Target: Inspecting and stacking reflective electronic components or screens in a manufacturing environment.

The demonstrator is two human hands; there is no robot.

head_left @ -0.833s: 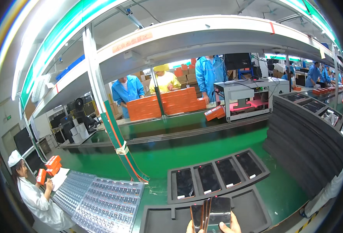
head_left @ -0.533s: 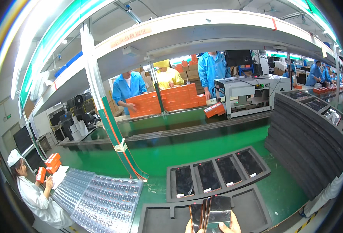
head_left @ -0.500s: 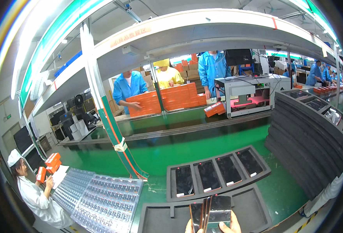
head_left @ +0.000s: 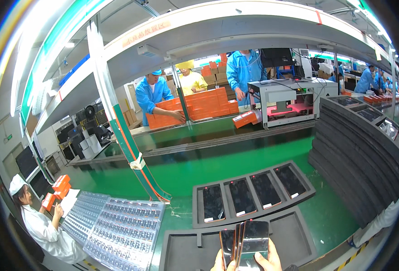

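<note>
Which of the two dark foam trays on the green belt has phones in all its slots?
The farther foam tray: all four of its slots hold a dark phone. The nearer foam tray, just ahead of the hands holding a fanned stack of phones, shows only empty slots.

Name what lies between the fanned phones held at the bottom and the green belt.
In the head view, a dark foam tray holding four phones lies between them.

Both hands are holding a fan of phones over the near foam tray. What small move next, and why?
Probably lower one phone from the fan of phones into the near foam tray, whose visible pockets look empty, while the far foam tray already holds four. The right hand could peel one off.
</note>
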